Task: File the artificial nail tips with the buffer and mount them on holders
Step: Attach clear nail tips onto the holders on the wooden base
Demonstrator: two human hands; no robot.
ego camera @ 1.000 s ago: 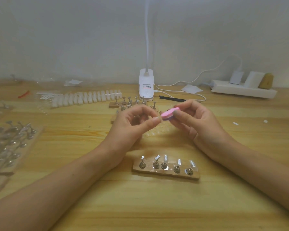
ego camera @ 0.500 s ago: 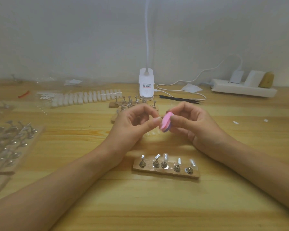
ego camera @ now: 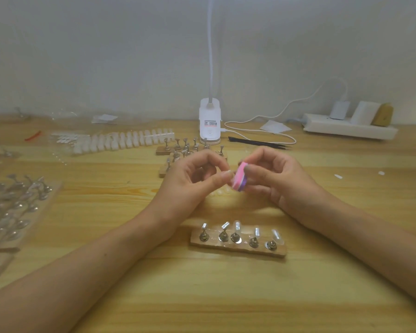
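Nearest to me, the wooden holder block (ego camera: pixel 238 247) sits straight below where the two hands meet, with five metal holders on it and clear tips on a few. Just past it, the left hand (ego camera: pixel 190 181) has thumb and forefinger pressed together on what I'm guessing is a nail tip (too small and clear to make out), and the right hand (ego camera: pixel 276 179) pinches the pink-and-purple buffer (ego camera: pixel 239 177). The buffer stands on edge, long axis tilted near upright, with its pink face touching the left fingertips. Further back lies the row of unfiled tips (ego camera: pixel 123 140), nearer the left hand.
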